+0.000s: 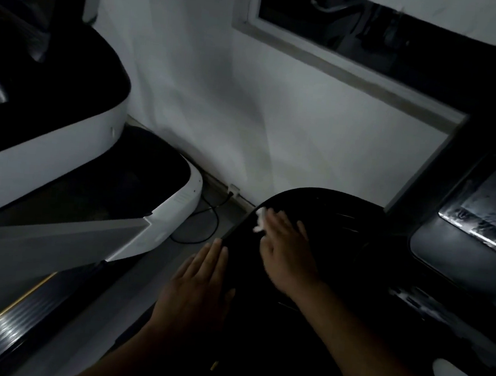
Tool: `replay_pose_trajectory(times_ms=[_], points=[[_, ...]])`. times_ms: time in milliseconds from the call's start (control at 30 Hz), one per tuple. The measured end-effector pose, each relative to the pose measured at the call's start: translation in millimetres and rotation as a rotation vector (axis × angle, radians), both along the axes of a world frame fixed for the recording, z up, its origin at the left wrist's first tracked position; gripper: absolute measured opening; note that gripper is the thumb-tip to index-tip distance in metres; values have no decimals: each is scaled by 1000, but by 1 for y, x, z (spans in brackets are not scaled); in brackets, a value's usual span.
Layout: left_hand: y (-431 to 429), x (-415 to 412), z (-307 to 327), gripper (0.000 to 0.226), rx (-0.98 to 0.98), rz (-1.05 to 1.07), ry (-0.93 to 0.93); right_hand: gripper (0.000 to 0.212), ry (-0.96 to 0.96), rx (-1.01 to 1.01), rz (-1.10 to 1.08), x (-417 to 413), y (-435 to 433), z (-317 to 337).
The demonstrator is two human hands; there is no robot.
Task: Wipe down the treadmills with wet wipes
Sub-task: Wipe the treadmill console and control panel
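In dim light, my right hand (287,249) lies flat with straight fingers on the glossy black front hood of a treadmill (334,217). It presses a crumpled white wet wipe (260,221) against the hood's left edge; only the wipe's left part shows past my fingertips. My left hand (198,286) rests with straight fingers along the hood's left side, lower down, and holds nothing.
A white and black treadmill (179,199) stands to the left, its console (64,127) above it. A black cable (214,215) runs over the floor to a wall socket (233,190). The black treadmill's console (472,239) is at the right. A white wall and window lie ahead.
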State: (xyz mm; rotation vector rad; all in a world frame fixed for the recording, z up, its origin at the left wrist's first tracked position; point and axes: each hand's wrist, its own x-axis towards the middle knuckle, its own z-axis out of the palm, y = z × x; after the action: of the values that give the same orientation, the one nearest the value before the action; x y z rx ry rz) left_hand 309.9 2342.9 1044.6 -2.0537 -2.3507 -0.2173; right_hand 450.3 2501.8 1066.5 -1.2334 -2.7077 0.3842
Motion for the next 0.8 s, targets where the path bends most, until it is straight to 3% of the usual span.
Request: replay_pose_trajectory(times_ms=[100, 267, 400, 433, 567, 700, 733, 800], points=[[-12, -1, 0, 68, 31, 4, -7, 67, -29, -48, 320, 6, -52, -5], [-45, -4, 1, 65, 27, 27, -10, 82, -4, -14, -21, -11, -32, 1], [-77, -6, -7, 61, 76, 13, -25, 67, -15, -55, 307, -5, -117, -5], [-85, -5, -7, 61, 85, 13, -25, 67, -14, -51, 309, -1, -114, -4], [-120, -2, -1, 58, 102, 16, -13, 82, 8, 12, -39, -19, -93, 1], [-160, -5, -6, 58, 106, 42, 1, 63, 23, -26, 333, -17, -190, -12], [-169, -5, -6, 58, 100, 52, 3, 62, 14, -16, 362, -11, -192, -11], [-185, -2, -4, 58, 89, 80, -4, 67, 31, 39, 214, -13, -167, -12]])
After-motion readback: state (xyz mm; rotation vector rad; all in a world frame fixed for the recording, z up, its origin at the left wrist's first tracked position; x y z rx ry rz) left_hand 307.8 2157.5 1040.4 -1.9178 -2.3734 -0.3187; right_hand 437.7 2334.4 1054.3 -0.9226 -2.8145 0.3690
